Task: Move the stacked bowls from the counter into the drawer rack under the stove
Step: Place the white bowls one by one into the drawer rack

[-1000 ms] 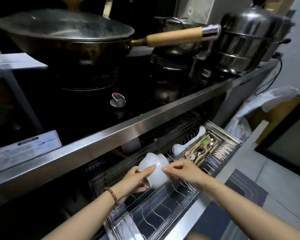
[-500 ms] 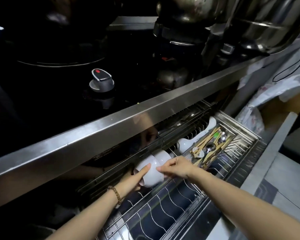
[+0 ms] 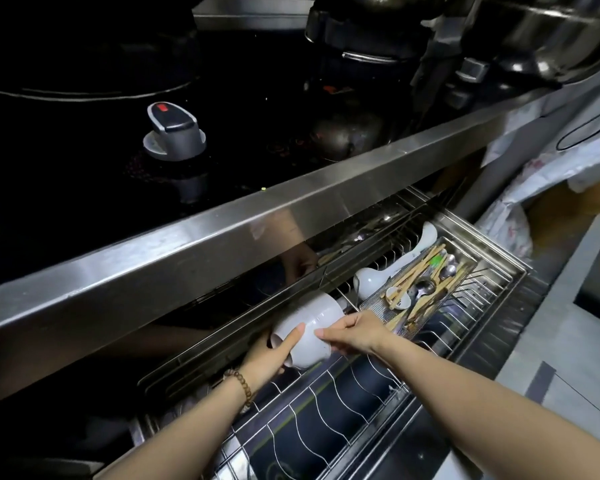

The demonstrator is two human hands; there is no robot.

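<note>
A stack of white bowls [image 3: 312, 325] lies on its side at the back left of the pulled-out wire drawer rack [image 3: 329, 417], just under the steel counter edge. My left hand [image 3: 267, 358] grips the stack from below and the left, thumb laid over its side. My right hand [image 3: 355, 332] holds the stack's right side with curled fingers. The stack's far end is tucked under the counter lip.
A mesh cutlery tray [image 3: 426, 296] with chopsticks and spoons sits in the rack to the right, a white ladle [image 3: 388, 273] behind it. The steel counter edge [image 3: 222, 233] overhangs the drawer. A stove knob [image 3: 174, 131] and pots stand above.
Both hands have carried the bowl stack down and back toward the rack's rear under the counter lip, tipping it further onto its side. The camera has dropped lower and closer.
</note>
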